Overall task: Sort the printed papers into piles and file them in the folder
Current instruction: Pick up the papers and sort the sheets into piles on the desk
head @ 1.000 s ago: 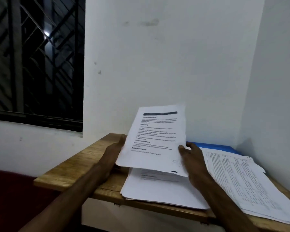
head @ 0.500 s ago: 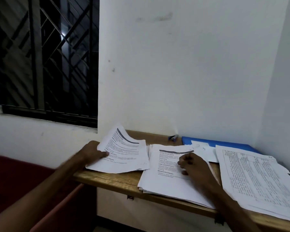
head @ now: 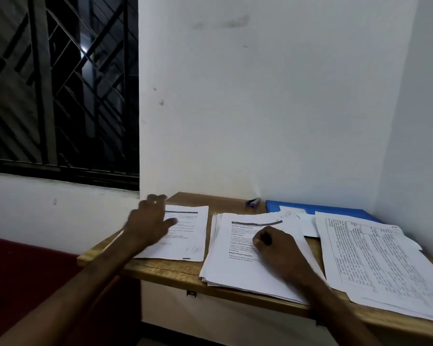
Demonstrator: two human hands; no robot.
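Printed sheet lies flat under spread, blurred left hand; right hand seemingly fisted.

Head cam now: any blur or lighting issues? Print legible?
Head view: dim, bluish light; left hand motion-blurred over the left sheet; right hand sharper on the middle stack. Bold headings there read; body text and the table sheet are too soft. Window is dark with one small glint; wide-angle bends the edges.
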